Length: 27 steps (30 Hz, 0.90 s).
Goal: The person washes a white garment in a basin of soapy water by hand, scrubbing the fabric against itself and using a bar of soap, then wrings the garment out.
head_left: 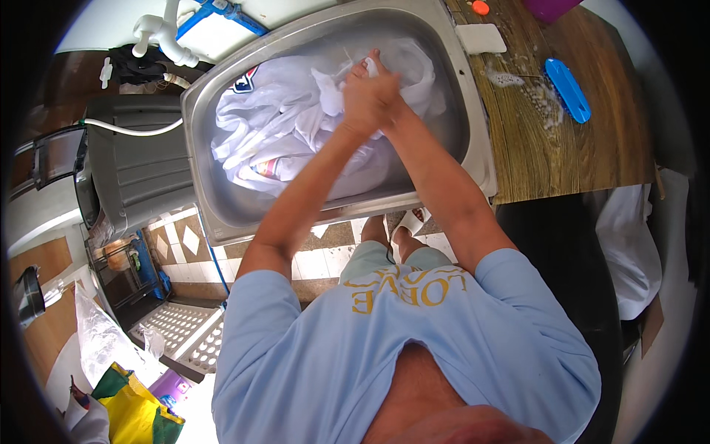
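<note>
A wet white garment with a small dark, red-edged patch and a colored print lies bunched in the stainless steel sink, in cloudy water. Over its far right part my left hand and my right hand are pressed together, somewhat blurred. Both are closed on a bunched piece of the white cloth, which shows between and beside them. The overlapping hands hide some of the fingers.
A white tap stands at the far left. On the wooden counter at right are a long blue plastic object, soap suds, a white slab and an orange cap. A grey lidded unit adjoins the sink.
</note>
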### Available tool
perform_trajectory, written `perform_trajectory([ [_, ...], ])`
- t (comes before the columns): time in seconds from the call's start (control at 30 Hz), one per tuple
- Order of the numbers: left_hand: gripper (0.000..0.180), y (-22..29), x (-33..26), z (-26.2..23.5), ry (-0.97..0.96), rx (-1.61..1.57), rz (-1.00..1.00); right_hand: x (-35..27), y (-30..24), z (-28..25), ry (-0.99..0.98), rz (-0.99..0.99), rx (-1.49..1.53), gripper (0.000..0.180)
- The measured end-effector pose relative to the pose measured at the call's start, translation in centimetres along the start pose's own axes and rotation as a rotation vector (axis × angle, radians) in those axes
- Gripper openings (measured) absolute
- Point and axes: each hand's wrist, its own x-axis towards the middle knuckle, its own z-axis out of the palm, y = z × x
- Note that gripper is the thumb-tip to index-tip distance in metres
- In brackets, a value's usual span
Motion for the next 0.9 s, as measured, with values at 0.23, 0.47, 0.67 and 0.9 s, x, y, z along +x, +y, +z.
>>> perform_trajectory([
  [0.23,0.013,-1.7,-0.5,-1.7,-0.123,0.033,-0.246,1.8,2.2,3.0,0.484,-0.014,0.003,0.047],
  [0.47,0.027,-3.1,-0.7,-2.4,-0.027,-0.053,-0.360,2.7,4.2,5.1,0.871,-0.092,-0.164,0.037],
  [0.67,0.022,-1.5,-1.0,0.1,0.072,-0.046,-0.090,1.2,0.9,0.6,0.127,0.065,0.110,0.045],
  [0.9,0.024,-1.4,-0.8,0.5,0.129,-0.079,-0.073,1.5,1.0,2.0,0.419,0.041,0.056,0.048],
])
